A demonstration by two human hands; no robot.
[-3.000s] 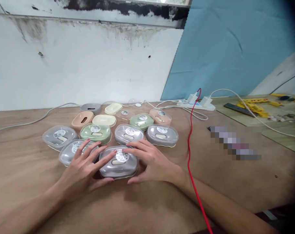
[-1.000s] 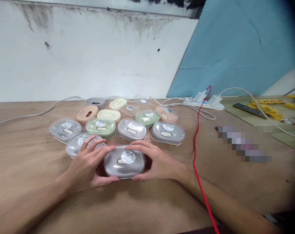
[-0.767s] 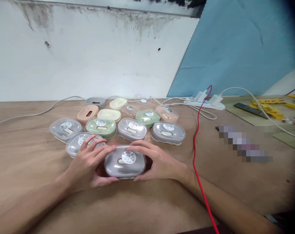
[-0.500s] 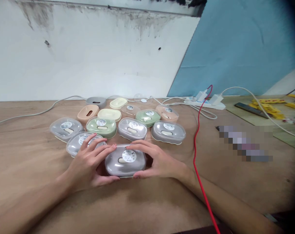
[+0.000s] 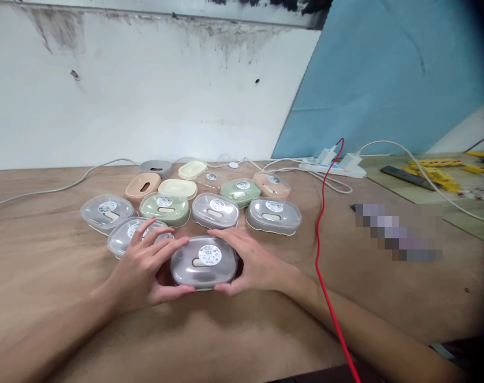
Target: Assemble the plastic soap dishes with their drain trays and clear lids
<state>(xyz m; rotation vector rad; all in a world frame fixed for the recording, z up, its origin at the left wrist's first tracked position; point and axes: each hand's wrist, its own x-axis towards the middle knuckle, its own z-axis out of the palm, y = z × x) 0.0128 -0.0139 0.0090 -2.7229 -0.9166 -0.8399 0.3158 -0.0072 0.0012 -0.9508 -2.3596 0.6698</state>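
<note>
A grey soap box (image 5: pixel 204 271) with a clear lid and a round printed sticker lies flat on the table, close in front of me. My left hand (image 5: pixel 148 263) grips its left end, thumb at the near edge and fingers at the far side. Around the right end curves my right hand (image 5: pixel 247 260), thumb low and fingers along the far edge. Just beyond my left fingers, partly covered by them, is another grey soap box (image 5: pixel 120 239). A green soap box (image 5: pixel 165 208) and a grey soap box (image 5: pixel 215 211) stand behind.
Further soap boxes and parts stand at the back, including an orange piece (image 5: pixel 142 186) and a cream piece (image 5: pixel 178 189). A red cable (image 5: pixel 318 250) crosses the table on the right, from a white power strip (image 5: pixel 333 168). Yellow items (image 5: pixel 437 175) lie far right.
My right fingers have slid back from the top of the lid to the box's far right edge. The box and my left hand hold their place; the view has shifted slightly.
</note>
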